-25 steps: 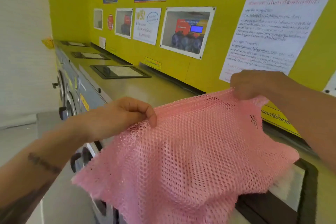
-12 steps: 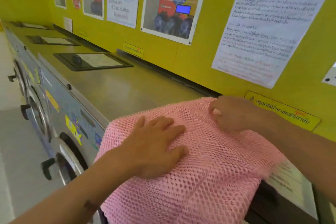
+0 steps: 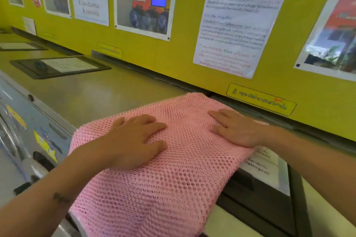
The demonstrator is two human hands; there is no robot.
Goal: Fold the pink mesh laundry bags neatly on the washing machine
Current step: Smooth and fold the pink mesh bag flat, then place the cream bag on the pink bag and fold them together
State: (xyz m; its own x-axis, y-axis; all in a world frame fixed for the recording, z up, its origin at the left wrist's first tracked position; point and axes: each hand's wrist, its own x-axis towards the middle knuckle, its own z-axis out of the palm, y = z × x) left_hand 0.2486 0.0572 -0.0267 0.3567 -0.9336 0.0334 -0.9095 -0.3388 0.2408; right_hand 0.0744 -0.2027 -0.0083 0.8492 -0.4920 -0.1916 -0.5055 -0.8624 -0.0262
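While flat, straight fingers of both hands press it, the pink mesh bag (image 3: pixel 173 169) hides the lid beneath.

Bare forearms; small dark tattoo (image 3: pixel 60 197) on left forearm

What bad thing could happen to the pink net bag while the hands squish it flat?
The pink mesh bag hangs over the washing machine's front edge, so it might slide off once the flat left hand and right hand lift. It also covers part of the black-framed panel, so the fold may come out lumpy there. Its mesh looks springy and could puff back up.
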